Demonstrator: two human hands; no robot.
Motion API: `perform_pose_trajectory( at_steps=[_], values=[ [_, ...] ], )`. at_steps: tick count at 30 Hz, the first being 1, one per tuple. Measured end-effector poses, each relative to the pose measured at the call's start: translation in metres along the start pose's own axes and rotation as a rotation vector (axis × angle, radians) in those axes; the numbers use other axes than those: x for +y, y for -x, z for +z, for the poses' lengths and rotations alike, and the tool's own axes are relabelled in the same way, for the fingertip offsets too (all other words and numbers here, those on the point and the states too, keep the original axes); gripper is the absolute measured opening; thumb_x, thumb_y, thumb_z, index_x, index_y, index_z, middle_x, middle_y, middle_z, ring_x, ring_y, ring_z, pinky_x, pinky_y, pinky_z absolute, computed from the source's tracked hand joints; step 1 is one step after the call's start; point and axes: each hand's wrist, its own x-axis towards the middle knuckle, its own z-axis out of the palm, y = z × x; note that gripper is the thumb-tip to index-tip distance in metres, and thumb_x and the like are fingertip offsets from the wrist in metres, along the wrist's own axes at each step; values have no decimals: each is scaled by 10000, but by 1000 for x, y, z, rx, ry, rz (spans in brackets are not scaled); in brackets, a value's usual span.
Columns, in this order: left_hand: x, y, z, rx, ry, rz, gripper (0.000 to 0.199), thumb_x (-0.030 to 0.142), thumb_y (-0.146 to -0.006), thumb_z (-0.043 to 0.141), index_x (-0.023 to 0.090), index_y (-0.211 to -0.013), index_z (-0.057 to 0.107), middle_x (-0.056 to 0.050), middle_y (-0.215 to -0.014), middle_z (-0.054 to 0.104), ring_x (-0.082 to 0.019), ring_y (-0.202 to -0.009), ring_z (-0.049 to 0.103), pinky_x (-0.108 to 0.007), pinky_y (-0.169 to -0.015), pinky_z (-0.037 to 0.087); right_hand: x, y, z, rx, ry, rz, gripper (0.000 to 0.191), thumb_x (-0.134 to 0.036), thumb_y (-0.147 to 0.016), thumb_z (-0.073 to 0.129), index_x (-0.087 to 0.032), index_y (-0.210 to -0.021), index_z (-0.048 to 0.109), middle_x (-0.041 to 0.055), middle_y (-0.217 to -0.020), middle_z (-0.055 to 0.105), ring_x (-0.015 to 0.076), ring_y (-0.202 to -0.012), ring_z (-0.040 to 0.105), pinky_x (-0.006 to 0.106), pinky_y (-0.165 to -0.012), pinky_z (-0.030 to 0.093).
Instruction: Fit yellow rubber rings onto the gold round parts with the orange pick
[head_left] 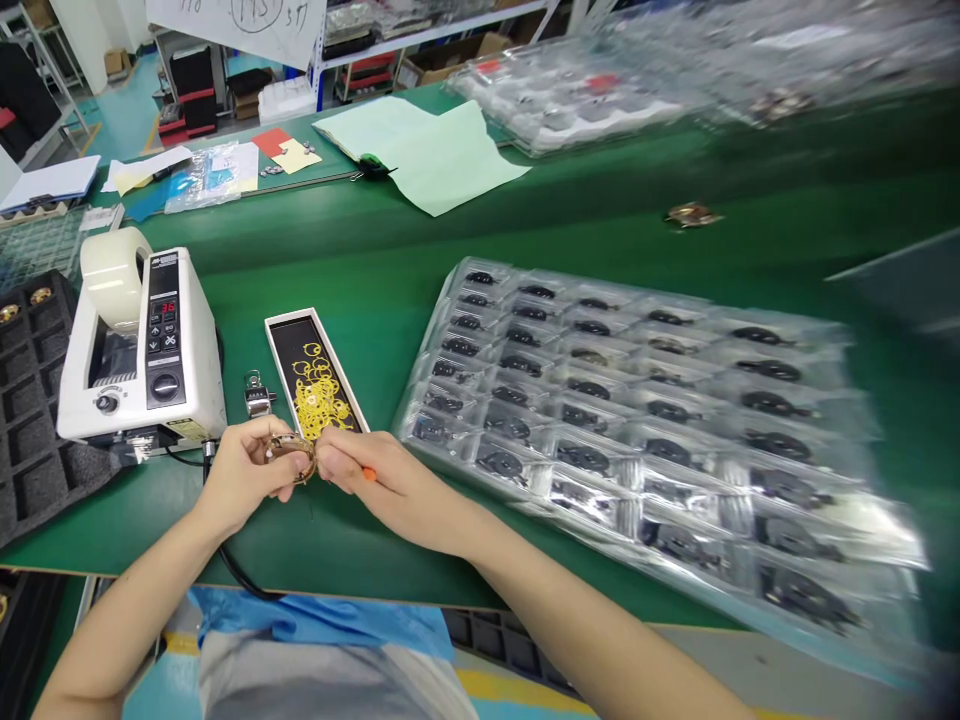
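Observation:
My left hand (244,470) grips a round gold-coloured watch case (291,450) by its rim, thumb in front. Against its right side my right hand (386,485) is closed around a small tool with an orange end (369,474); the working tip is hidden by my fingers. Just beyond both hands lies a narrow white-edged box (291,338) with a black inside, holding a heap of thin yellow rings (321,395). A small metal fixture (257,395) stands on the green table behind my left hand.
A white tape dispenser (163,350) stands at the left, beside a black foam tray (45,430). Clear trays (420,400) of bagged dark parts fill the right. Farther back are a gold-coloured piece (691,214), pale green paper (454,160) and more plastic trays (555,105).

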Motion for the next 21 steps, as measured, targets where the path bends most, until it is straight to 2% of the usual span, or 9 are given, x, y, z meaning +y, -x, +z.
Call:
perform_pose_trajectory(
  at_steps=[4,8,10,12,14,17,19,21],
  values=[
    [1,-1,-2,-17,26,1,292,347,-673,789,131,-663,592,40,-532,544,-47,-381,451,-173,-377,328,-2,1,-4,-5,46,3,221,-284,-990,322,-225,-786,385,-46,-668,424,112,-575,389,230,-551,320],
    [1,0,0,-10,-7,69,309,383,-679,788,138,-645,604,33,-558,533,-69,-433,487,-196,-422,368,-3,-1,-1,49,27,15,308,-313,-991,300,-224,-697,328,-58,-602,368,102,-524,340,234,-520,287],
    [0,1,2,29,-89,149,294,383,-715,759,145,-627,611,28,-573,532,-76,-454,493,-207,-441,378,-3,-2,2,89,-24,68,366,-363,-988,297,-220,-653,332,-59,-563,351,99,-509,330,238,-512,279],
    [-1,2,2,114,-264,308,240,344,-773,711,155,-641,643,14,-595,552,-96,-504,518,-223,-488,414,-3,-3,4,155,-88,151,423,-437,-967,336,-211,-612,375,-60,-527,339,97,-497,316,242,-498,264],
    [-4,2,-1,212,-503,542,147,267,-838,634,171,-746,698,-17,-672,611,-126,-604,570,-245,-571,466,-3,-4,5,206,-176,239,458,-512,-919,415,-199,-586,439,-59,-501,345,93,-488,311,244,-488,252],
    [-12,1,-6,262,-857,874,229,159,-902,495,193,-981,708,-67,-826,675,-157,-747,626,-274,-670,511,-4,-5,7,185,-388,323,463,-576,-828,538,-181,-589,510,-50,-512,394,85,-483,324,239,-474,244],
    [-18,1,-8,251,-1060,1008,277,135,-918,446,185,-1035,693,-85,-823,685,-167,-744,635,-284,-669,519,-5,-5,10,163,-570,354,462,-596,-777,601,-176,-603,512,-61,-527,377,67,-459,277,231,-449,207],
    [-21,1,-5,269,-1211,1067,278,134,-926,437,173,-1036,690,-91,-791,688,-172,-713,635,-285,-646,516,-7,-5,13,164,-739,370,459,-598,-745,645,-176,-630,504,-76,-546,349,48,-441,203,227,-431,159]
  ],
)
